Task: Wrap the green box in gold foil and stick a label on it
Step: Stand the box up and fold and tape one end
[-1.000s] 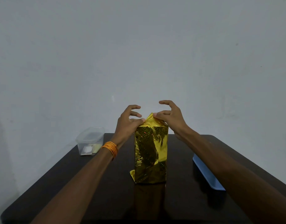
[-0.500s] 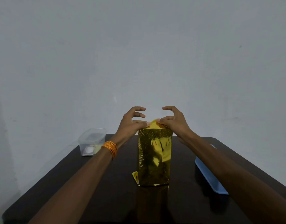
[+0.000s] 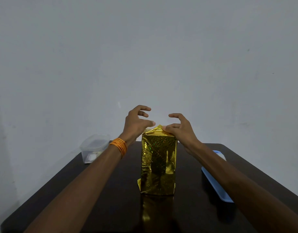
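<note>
Right hand (image 3: 180, 130) is at the top right edge of the green box (image 3: 158, 165), thumb and curled fingers pinching the raised ridge of gold foil (image 3: 159, 127) that peaks over the box's top. Left hand (image 3: 136, 125) hovers at the box's top left corner with its fingers hooked and spread. Its thumb tip sits just beside the ridge, but I cannot tell whether it touches the foil or grips anything. An orange thread band (image 3: 119, 146) circles that wrist.

The box stands upright on the dark bench (image 3: 111, 207), its visible faces fully covered so that no green shows. A small foil flap (image 3: 139, 182) sticks out at the box's lower left corner. To the left of the box and further back sits a clear plastic container (image 3: 94, 147) with something pale inside, too small to identify. To the right of the box lies a blue tray (image 3: 215, 182).

My judgement is that the step in hand is closing the top end of the wrap, with the sides done and the label not yet on. The next move calls for pressing the peaked ridge flat onto the box's top, creasing it from both sides without tipping the tall box, then fixing it down. The loose flap at the box's base may need tucking as well
</note>
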